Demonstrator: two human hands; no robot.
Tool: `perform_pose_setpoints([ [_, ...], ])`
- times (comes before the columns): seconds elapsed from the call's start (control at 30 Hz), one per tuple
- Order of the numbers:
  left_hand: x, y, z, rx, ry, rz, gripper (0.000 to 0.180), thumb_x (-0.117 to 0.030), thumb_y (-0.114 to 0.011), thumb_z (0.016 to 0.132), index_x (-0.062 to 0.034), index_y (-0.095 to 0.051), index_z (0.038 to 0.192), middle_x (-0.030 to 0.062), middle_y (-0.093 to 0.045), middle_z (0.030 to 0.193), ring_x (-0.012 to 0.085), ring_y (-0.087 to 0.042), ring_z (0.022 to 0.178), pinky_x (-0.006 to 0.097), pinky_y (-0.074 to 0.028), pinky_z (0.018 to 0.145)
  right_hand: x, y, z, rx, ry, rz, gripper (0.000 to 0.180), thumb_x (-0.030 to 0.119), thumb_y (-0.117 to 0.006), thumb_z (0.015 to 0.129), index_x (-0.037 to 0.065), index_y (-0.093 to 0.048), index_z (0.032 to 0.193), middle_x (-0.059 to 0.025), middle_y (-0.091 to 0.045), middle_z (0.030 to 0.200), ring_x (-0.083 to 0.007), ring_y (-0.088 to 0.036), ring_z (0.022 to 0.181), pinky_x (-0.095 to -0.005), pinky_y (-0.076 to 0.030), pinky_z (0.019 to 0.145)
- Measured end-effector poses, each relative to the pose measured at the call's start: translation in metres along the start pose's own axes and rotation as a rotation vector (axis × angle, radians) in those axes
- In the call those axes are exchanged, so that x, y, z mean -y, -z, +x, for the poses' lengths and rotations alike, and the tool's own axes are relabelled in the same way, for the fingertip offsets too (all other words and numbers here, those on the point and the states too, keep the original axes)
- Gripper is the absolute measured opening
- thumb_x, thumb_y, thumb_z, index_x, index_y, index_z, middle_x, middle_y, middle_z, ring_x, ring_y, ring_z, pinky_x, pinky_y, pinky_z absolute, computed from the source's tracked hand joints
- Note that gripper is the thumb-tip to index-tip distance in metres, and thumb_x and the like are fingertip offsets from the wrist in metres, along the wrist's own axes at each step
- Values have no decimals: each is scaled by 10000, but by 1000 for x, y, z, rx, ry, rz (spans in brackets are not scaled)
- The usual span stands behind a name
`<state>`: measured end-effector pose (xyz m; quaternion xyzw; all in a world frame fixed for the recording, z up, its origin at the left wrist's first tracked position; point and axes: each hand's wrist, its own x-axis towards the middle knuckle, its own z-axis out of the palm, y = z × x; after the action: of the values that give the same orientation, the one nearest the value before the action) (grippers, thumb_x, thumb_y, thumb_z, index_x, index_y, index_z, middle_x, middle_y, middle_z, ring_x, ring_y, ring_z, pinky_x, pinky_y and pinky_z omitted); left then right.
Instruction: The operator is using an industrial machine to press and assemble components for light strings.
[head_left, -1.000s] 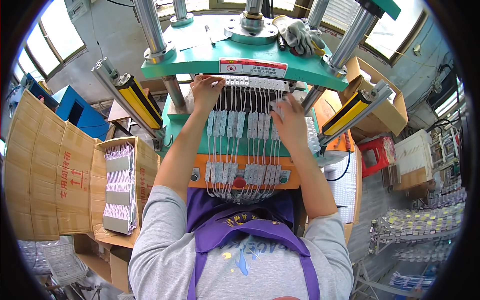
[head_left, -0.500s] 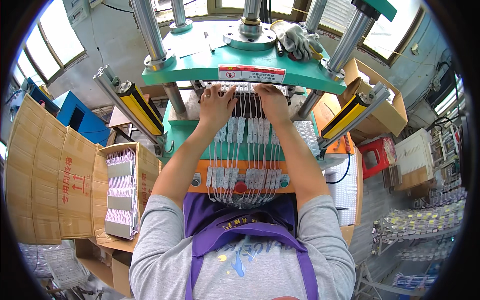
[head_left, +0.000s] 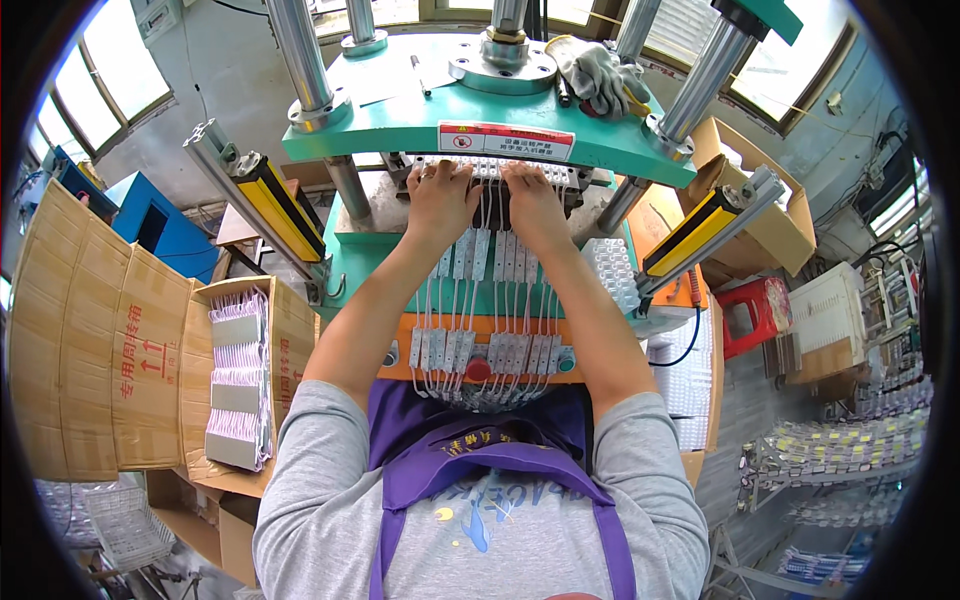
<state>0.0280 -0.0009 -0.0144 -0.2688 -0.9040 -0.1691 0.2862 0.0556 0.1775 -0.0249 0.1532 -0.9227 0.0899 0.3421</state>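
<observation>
Bright workshop, pale wall point(head_left: 225, 60) and sunny windows point(head_left: 115, 75) at the back, and a big green press point(head_left: 395, 85) in the middle.

So the thing in hand is a pale studded strip of small modules point(head_left: 491, 169), lying crosswise just under the front edge of the press's top plate. Left hand point(head_left: 438, 208) is on its left part, fingers a bit fanned out; right hand point(head_left: 538, 208) is right of centre, fingers bunched closer together. Fingers reach onto the strip on both sides, but I can't tell if they're actually pinching it or just resting there.

White wires point(head_left: 519, 300) run down from it toward the person, with one row of grey-white modules point(head_left: 514, 258) below the hands and another row point(head_left: 530, 352) lower, in front of the orange panel point(head_left: 404, 350). That panel has a red button point(head_left: 479, 369) and a green one point(head_left: 567, 363).

Clear knobbly tray point(head_left: 611, 270) sits just right of the right forearm. Yellow-black posts point(head_left: 278, 208) flank the press. Up top: grey gloves point(head_left: 598, 80), a pen point(head_left: 420, 75) and a red-and-white label point(head_left: 507, 141) on the front edge.

Further out, an open cardboard box point(head_left: 292, 345) on the left holds grey strips with pinkish wiring point(head_left: 238, 390), and there's a red stool point(head_left: 765, 312) off right.
</observation>
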Motion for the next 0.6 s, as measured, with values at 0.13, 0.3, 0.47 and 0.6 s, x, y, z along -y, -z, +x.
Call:
perform_pose_setpoints([
  [0.13, -7, -3, -20, 12, -10, 24, 508, -366, -538, 923, -43, -488, 1313, 178, -434, 1391, 328, -372, 1336, 563, -248, 1082, 4, 16, -6, 4, -71, 195, 317, 21, -492, 876, 36, -593, 1176, -173, -591, 1223, -329, -530, 1185, -403, -448, 990],
  [0.3, 20, 47, -128, -7, -41, -273, 592, -261, -663, 846, -67, -442, 1360, 146, -406, 1420, 363, -336, 1345, 517, -228, 1104, 56, 82, -90, 125, -160, 429, 344, 58, -565, 875, 64, -565, 1219, -154, -535, 1291, -365, -519, 1165, -419, -452, 965],
  [0.47, 58, 118, -188, 598, -188, -280, 781, -254, -754, 729, -81, -400, 1403, 115, -392, 1443, 330, -340, 1353, 476, -261, 1100, 60, 147, -186, 643, -247, 244, 719, 4, -648, 757, 110, -367, 1409, -215, -308, 1461, -400, -399, 1282, -438, -380, 1043],
  [0.6, 64, 120, -189, 631, -134, -268, 843, -216, -790, 658, -164, -421, 1414, 86, -357, 1471, 302, -309, 1364, 459, -235, 1104, 55, 142, -192, 594, -295, 323, 797, -58, -647, 711, 107, -336, 1425, -189, -315, 1466, -399, -379, 1295, -452, -359, 1051],
])
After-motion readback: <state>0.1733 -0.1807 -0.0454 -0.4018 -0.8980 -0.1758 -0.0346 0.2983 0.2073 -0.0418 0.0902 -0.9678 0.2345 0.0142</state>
